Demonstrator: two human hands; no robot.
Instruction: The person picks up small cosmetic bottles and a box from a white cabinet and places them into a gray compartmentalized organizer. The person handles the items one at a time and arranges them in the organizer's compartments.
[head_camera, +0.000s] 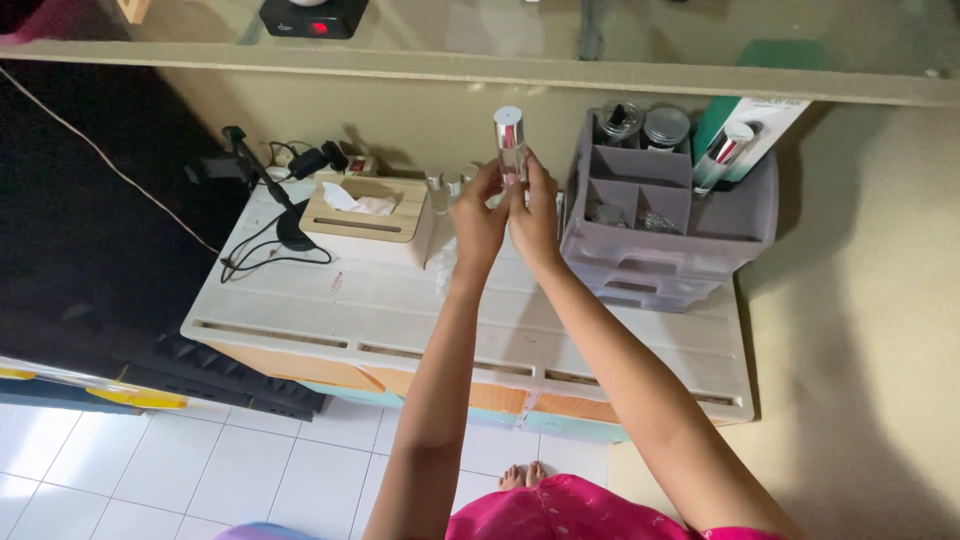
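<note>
Both my hands hold a small clear bottle with a silver cap (510, 140) upright above the back of a white plastic cabinet top (400, 310). My left hand (477, 218) grips the bottle's lower part from the left. My right hand (535, 212) pinches it from the right, fingers up near the bottle's body. The bottle's base is hidden behind my fingers. A grey plastic drawer organiser (670, 215) stands just right of my hands.
A wooden-topped tissue box (368, 212) sits left of my hands, with a black stand and cables (270, 215) beyond it. The organiser holds jars (665, 127) and a silver-capped tube (722, 155). A shelf (500, 70) runs overhead. White tiled floor (200, 460) lies below.
</note>
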